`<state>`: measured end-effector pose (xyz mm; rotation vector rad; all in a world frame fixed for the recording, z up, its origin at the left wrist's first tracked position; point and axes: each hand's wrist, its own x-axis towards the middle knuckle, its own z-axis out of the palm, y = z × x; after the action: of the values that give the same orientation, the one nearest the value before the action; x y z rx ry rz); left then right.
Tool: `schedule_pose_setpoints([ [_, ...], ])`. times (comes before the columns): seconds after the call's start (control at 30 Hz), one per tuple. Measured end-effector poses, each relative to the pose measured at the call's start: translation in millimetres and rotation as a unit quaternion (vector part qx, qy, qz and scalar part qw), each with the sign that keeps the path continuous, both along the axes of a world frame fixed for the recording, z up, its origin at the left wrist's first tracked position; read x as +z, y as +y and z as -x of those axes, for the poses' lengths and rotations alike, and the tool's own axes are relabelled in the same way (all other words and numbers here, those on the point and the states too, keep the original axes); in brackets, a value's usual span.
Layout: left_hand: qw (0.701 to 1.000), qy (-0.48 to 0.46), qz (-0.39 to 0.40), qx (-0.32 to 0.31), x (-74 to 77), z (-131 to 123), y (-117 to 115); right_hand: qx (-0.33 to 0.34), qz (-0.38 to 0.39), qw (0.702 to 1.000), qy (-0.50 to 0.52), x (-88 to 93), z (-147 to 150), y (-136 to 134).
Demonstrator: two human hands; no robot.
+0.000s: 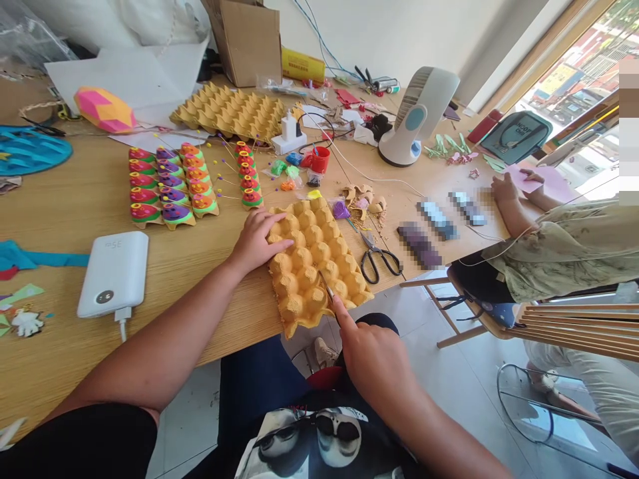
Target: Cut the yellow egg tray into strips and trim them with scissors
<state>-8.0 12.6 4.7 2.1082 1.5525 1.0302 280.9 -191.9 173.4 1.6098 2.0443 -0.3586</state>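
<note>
A yellow pulp egg tray lies upside down on the table, its near end jutting past the front edge. My left hand holds the tray at its far left corner, thumb and fingers spread over the bumps. In my closed right hand is a slim knife. Its blade points away from me and meets the tray between two rows of cups; how deep it goes is hidden. Black-handled scissors lie just right of the tray.
Painted egg-cup strips stand at the left behind a white power bank. Farther back are another egg tray, a red cup and a white fan. Cut pulp scraps lie right. A co-worker's hands hold pink paper.
</note>
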Motion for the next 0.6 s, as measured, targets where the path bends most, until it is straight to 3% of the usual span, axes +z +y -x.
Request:
schedule_pose_setpoints([
  [0.17, 1.0, 0.0, -0.006, 0.0, -1.5, 0.6, 0.9, -0.002, -0.008, 1.0, 0.008, -3.7, 5.1, 13.7],
  [0.37, 1.0, -0.003, -0.004, -0.004, -2.2, 1.0, 1.3, 0.005, -0.001, 1.0, -0.006, 1.5, -2.9, 0.0],
  [0.6, 1.0, 0.002, -0.006, -0.001, -1.0, 0.3, 2.0, 0.005, -0.006, 1.0, -0.003, -5.0, 5.3, 13.1],
])
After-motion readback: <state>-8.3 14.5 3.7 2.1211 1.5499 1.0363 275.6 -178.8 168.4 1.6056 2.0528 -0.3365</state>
